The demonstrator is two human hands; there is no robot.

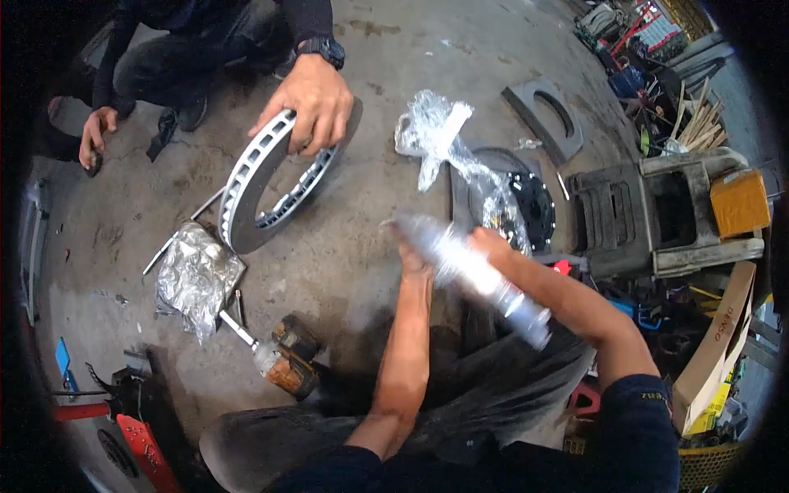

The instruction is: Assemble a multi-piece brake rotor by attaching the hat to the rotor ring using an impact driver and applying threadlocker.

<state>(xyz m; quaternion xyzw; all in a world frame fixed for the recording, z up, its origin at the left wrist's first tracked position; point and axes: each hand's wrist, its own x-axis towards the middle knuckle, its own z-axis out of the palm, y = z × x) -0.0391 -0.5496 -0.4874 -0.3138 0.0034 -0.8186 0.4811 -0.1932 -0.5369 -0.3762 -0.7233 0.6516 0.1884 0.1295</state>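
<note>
A long, silvery, plastic-wrapped thing [481, 275] slants across in front of me, smeared by motion, so its exact kind cannot be made out. At its far left end my left hand [413, 257] is closed on it, with the fingertips partly blurred. My right hand [491, 244] is against its far side, the fingers hidden behind it. Just beyond lie crumpled clear plastic wrap [436, 135] and a black round hub part [532, 209] with small bolts around its rim.
Another person's hand [316, 103] holds a vented brake disc [238, 197] upright on the concrete floor. Nearby lie a plastic-wrapped packet [197, 275] and a cordless impact wrench [283, 370]. Grey foam [546, 123], a dark plastic step stool [604, 209] and a cardboard box [715, 345] are at right.
</note>
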